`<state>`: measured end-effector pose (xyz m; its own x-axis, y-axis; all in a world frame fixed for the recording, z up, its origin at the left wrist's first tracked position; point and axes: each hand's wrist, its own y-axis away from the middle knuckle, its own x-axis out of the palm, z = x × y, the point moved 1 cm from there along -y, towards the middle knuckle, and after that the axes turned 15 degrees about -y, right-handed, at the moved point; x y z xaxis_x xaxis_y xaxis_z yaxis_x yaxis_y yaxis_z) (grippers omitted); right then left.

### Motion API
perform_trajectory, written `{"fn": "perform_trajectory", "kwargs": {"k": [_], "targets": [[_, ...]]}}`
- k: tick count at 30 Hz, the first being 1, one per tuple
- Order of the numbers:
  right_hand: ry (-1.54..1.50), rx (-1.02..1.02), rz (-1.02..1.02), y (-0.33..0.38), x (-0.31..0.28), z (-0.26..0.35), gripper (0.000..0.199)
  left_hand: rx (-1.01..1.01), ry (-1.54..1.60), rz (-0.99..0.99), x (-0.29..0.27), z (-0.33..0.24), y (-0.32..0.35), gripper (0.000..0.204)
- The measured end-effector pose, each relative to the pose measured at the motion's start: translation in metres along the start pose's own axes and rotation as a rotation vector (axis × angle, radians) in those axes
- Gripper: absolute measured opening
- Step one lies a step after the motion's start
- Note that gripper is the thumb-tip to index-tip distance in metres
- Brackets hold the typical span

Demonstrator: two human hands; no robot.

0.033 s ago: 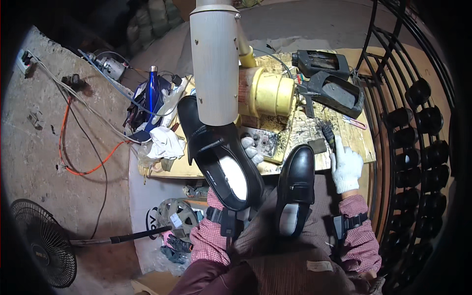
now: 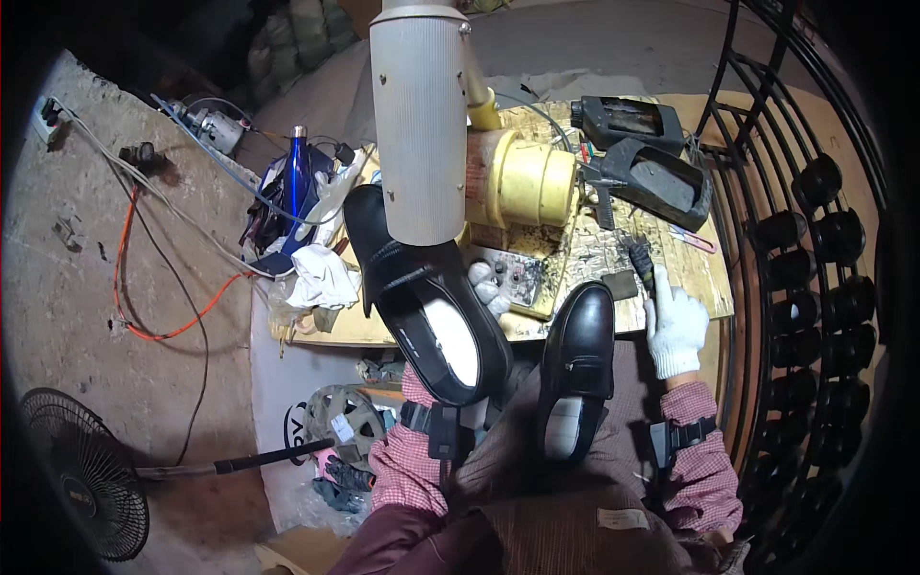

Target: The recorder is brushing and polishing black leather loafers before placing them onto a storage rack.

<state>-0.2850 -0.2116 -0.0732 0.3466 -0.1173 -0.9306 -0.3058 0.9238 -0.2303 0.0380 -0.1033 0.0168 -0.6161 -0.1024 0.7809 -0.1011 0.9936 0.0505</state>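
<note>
A black loafer [image 2: 443, 316] with a white insole is raised at a slant, toe away, its toe partly hidden behind a pale ribbed cylinder [image 2: 419, 134]. My left forearm runs up beneath its heel; the shoe covers my left hand, which holds it up from below. My right hand [image 2: 677, 329], in a white knit glove, is at the table's front edge. Its fingers close around a short dark brush [image 2: 642, 264], the index finger stretched along it. Across my lap rests a second black loafer [image 2: 578, 355], toe pointing away, touched by neither hand.
Two black open-topped holders [image 2: 661, 177] and a yellow round fitting [image 2: 532, 182] stand on the worktable. White cloth [image 2: 321, 280] and a blue bottle [image 2: 298, 177] lie to the left. A black rack [image 2: 767, 230] with several dark shoes borders the right; a fan [image 2: 86, 479] stands lower left.
</note>
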Motion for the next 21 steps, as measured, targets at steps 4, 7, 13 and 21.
{"fn": "perform_trajectory", "kwargs": {"k": [4, 7, 13, 21], "targets": [[-0.028, -0.069, -0.097, 0.005, 0.005, -0.003, 0.068, 0.152, -0.163, 0.061, -0.014, -0.003, -0.011, 0.046], [-0.043, -0.065, -0.094, 0.004, 0.006, -0.003, 0.068, 0.209, -0.514, -0.284, -0.040, -0.001, -0.025, 0.049], [-0.058, -0.043, -0.054, 0.003, 0.006, -0.006, 0.066, 0.298, -0.341, 0.086, -0.087, -0.021, -0.038, 0.049], [-0.082, -0.071, -0.055, -0.003, -0.004, 0.000, 0.067, 0.233, -0.133, -0.331, -0.052, -0.027, -0.010, 0.079]]}}
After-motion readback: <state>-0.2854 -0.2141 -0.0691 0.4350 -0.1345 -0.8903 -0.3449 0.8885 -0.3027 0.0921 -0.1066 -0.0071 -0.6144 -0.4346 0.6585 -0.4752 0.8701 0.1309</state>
